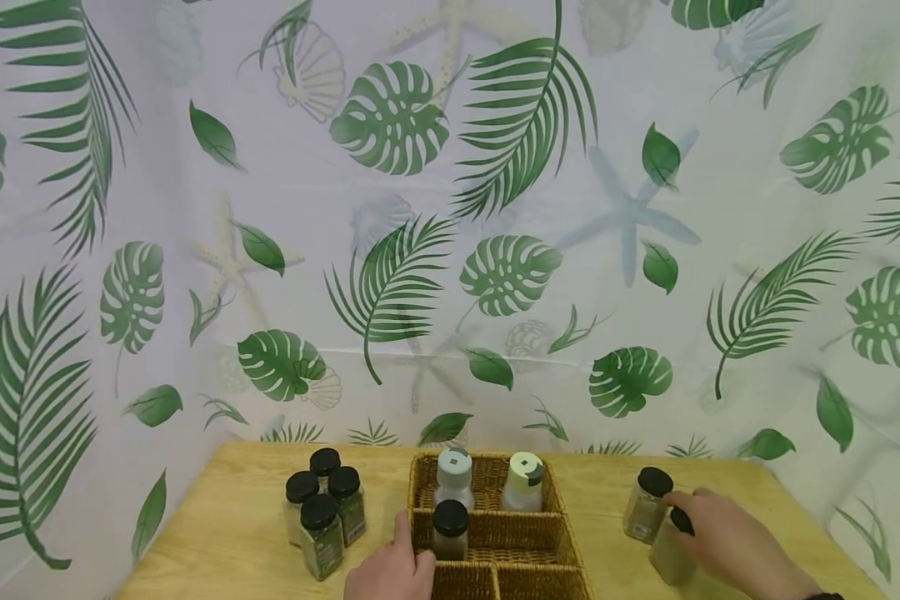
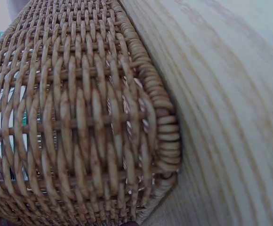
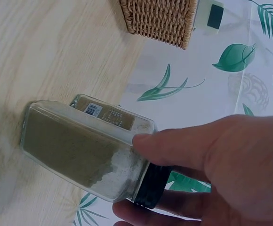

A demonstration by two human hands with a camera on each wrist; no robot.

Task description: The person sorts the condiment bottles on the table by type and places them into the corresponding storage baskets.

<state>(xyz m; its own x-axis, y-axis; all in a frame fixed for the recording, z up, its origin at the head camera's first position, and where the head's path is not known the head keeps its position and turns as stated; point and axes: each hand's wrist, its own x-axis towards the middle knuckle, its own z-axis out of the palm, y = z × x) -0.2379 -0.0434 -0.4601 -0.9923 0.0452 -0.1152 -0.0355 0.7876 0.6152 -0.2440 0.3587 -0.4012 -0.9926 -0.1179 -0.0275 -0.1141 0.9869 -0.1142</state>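
My right hand (image 1: 692,523) grips a glass spice jar (image 1: 671,557) with a black lid, tilted on the wooden table (image 1: 217,533) at the right. In the right wrist view my thumb and fingers (image 3: 183,150) wrap that jar (image 3: 75,157) near its lid; it holds greenish powder. A second, similar jar (image 1: 645,504) stands upright just beyond it. My left hand (image 1: 393,567) rests against the left wall of a wicker basket (image 1: 540,542), thumb along the rim. The left wrist view is filled by the basket's woven wall (image 2: 80,117).
Two white-capped bottles (image 1: 453,477) (image 1: 523,482) stand in the basket's back compartment, and a black-lidded jar (image 1: 450,529) in the middle-left one. Several black-lidded jars (image 1: 322,512) cluster left of the basket. A leaf-print curtain (image 1: 450,208) hangs behind the table.
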